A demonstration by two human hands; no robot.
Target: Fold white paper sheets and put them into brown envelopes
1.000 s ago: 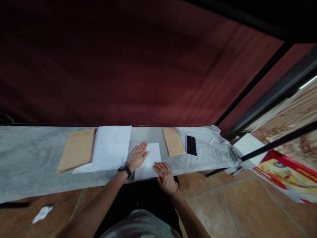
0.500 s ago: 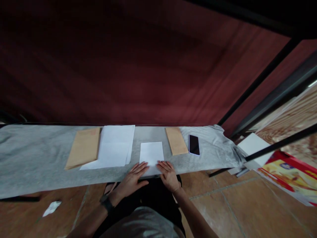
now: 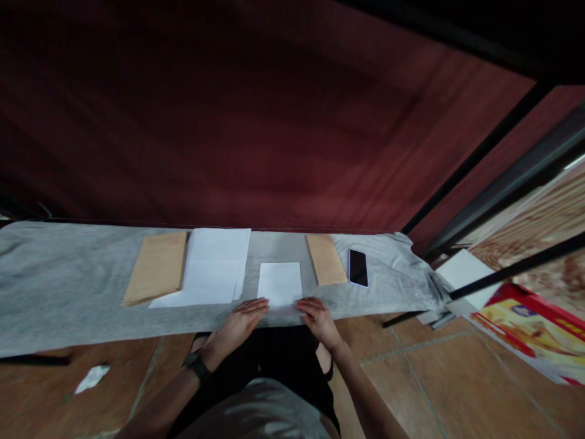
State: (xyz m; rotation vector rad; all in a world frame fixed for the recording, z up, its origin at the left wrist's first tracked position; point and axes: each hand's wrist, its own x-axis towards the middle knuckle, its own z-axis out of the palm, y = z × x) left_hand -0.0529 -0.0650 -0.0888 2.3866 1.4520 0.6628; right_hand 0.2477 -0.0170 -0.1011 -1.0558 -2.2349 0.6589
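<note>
Head-worn camera, looking forward and down from above wearer's lap; cloth-covered table fairly near, dark-red surface beyond.

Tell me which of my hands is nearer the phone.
Right. The right hand is left of the phone and closer to you; the left hand is farther left.

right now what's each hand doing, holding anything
Left hand: at the near left of the white paper; grip cannot be told
Right hand: at its near right; grip cannot be told
</note>
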